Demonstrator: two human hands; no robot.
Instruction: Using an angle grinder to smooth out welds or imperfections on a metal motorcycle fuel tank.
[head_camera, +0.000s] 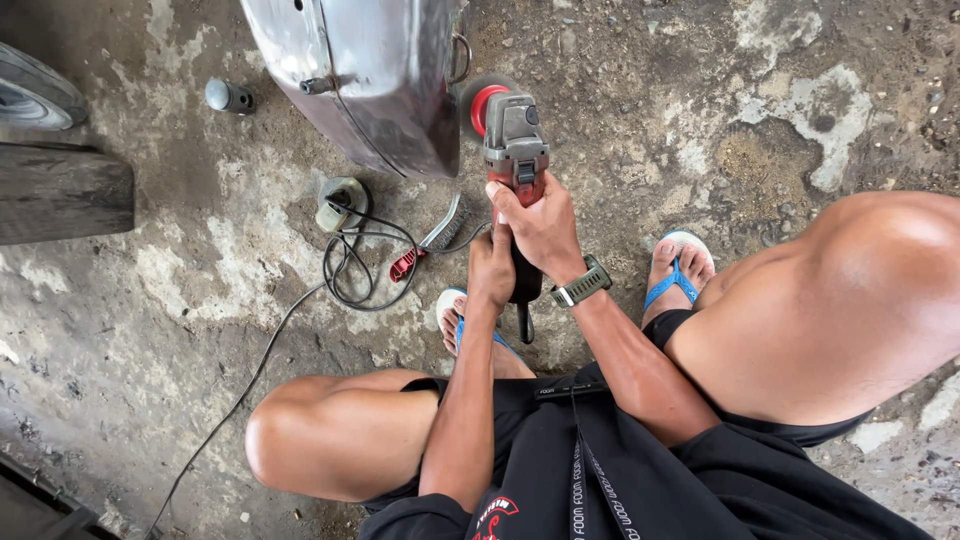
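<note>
I squat over a red and grey angle grinder (514, 140) whose round disc (478, 105) sits against the edge of a bare, scorched metal panel (370, 70). My right hand (541, 226), with a green watch on its wrist, wraps the grinder's body from above. My left hand (491, 266) grips the rear of the handle just below it. The tool's black tail (524, 322) pokes out beneath both hands.
A coiled black cable (350, 270) runs to a round plug socket (338, 203) on the stained concrete floor. A red-handled wire brush (430, 240) lies beside it. A small grey cap (228, 96), a wooden block (60, 192) and a tyre (35, 90) sit at left.
</note>
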